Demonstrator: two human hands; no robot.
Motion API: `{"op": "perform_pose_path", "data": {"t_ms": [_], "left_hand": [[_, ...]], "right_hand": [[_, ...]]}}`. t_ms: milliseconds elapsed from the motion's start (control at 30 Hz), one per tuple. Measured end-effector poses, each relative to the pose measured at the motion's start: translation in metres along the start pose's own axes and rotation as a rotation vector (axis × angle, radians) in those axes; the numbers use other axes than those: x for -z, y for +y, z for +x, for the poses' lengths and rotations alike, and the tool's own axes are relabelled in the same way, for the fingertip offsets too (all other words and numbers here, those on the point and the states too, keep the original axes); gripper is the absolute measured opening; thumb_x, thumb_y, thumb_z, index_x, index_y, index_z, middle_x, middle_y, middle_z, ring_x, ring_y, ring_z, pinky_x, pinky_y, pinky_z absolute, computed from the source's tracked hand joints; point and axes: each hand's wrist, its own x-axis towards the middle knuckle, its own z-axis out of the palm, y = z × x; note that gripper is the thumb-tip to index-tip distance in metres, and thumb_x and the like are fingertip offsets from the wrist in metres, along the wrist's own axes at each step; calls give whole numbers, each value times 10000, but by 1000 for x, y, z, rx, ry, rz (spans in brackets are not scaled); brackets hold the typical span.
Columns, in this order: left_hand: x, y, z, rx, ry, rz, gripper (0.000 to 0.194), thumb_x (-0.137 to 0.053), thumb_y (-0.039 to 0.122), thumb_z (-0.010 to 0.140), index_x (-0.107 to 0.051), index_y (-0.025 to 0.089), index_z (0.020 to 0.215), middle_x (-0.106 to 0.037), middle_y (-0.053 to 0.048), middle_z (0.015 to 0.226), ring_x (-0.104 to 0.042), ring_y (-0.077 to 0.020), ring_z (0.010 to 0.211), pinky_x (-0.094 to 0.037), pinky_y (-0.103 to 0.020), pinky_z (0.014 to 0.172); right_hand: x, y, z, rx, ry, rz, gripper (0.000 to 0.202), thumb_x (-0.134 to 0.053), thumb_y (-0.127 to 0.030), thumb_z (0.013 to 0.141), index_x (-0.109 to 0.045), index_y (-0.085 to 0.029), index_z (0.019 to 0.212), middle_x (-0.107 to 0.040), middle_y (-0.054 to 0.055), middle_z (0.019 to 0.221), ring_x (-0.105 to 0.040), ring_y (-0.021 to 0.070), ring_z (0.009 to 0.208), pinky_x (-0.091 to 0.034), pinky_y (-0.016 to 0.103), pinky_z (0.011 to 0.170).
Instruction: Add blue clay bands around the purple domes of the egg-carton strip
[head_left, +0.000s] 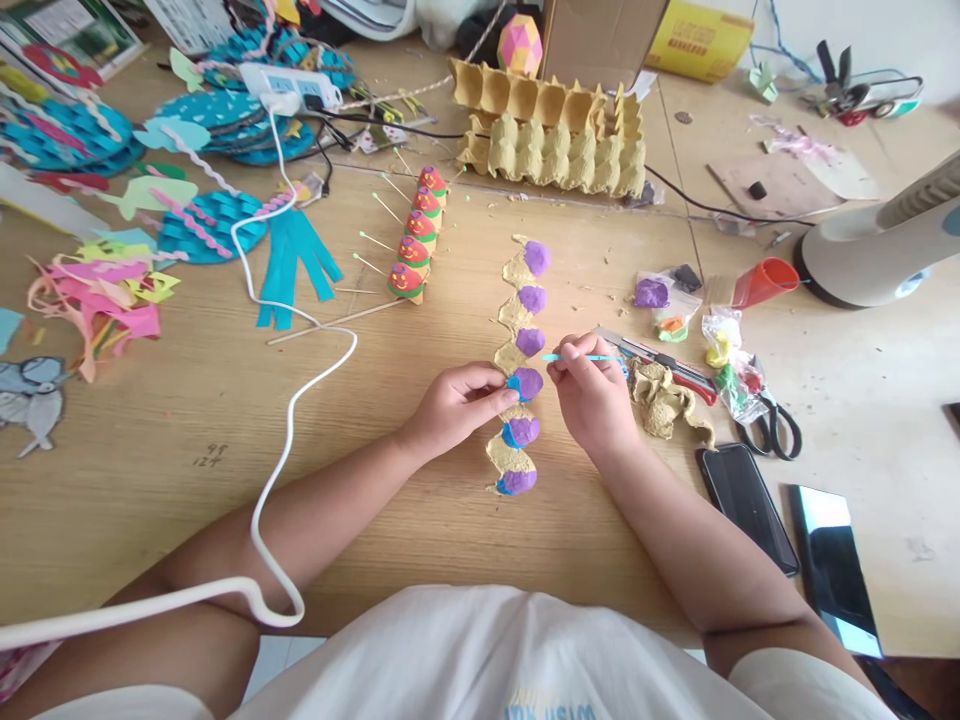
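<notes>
A strip cut from an egg carton lies lengthwise in front of me, its several bumps capped with purple clay. On the nearer three bumps, blue clay also covers the left side. My left hand is closed on the strip at one of these bumps, thumb by the blue part. Between the fingers of my right hand is a thin light-blue stick, a modelling tool by its look. Its tip points left, just right of the strip and apart from it.
A painted caterpillar-like carton strip with pins stands behind left. A white cable crosses the left side. On the right lie a utility knife, torn carton, scissors, and a phone. Egg cartons stand at the back.
</notes>
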Motion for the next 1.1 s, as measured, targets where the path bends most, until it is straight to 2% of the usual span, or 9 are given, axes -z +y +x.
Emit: {"op": "perform_pose_path", "data": {"t_ms": [200,300,367,500,633,733,900,1100], "left_hand": [[1,-13,2,61,55,-218,258,-775,450,846,-752,194,863,-709,-22,841,-633,-156,811,-509,-311,790],[-1,-15,5,86,77,-364,292,-803,504,805,-760,228,889,-743,-28,897,-680,-183,870,-538,-365,841],[-3,-12,7,97,80,-431,314,-808,543,785,-759,259,908,-758,-24,915,-705,-208,909,-552,-395,841],[-3,-5,9,164,42,-546,337,-822,561,763,-762,293,959,-784,-21,978,-725,-243,985,-564,-424,853],[-2,-2,8,250,35,-665,348,-890,494,703,-777,265,940,-796,-26,957,-728,-228,938,-568,-390,850],[-3,0,6,249,-1,-746,325,-885,430,731,-783,209,947,-791,-43,934,-721,-205,897,-558,-340,847],[-3,4,6,265,-58,-859,319,-756,439,867,-772,136,965,-780,-94,986,-708,-214,938,-548,-325,865],[-2,-1,5,313,-77,-901,286,-742,388,881,-757,133,1010,-776,-85,982,-703,-204,912,-553,-315,838]], "right_hand": [[2,8,6,-87,38,107,270,-613,-528,939,-520,-276,919,-469,-60,636,-469,137,587,-414,273,583],[2,13,5,-156,9,113,311,-590,-568,948,-595,-260,993,-546,-41,652,-521,141,600,-447,277,593],[1,14,3,-198,-40,110,335,-650,-573,911,-632,-240,940,-608,-16,715,-575,143,654,-495,288,644],[-3,11,-4,-245,-221,153,368,-720,-588,858,-656,-227,881,-654,7,786,-628,167,729,-551,327,716],[-8,4,-11,-343,-278,286,345,-812,-529,798,-665,-225,869,-645,-7,799,-607,147,734,-538,309,734],[-10,-1,-14,-411,-264,368,333,-863,-476,756,-665,-222,842,-643,-19,778,-584,133,723,-519,291,739],[-11,-1,-14,-394,-233,382,345,-890,-471,721,-667,-221,802,-648,-20,761,-555,131,704,-496,276,710],[-10,2,-14,-421,-266,406,331,-887,-460,733,-675,-217,805,-646,-19,748,-578,136,730,-480,272,694]]}}
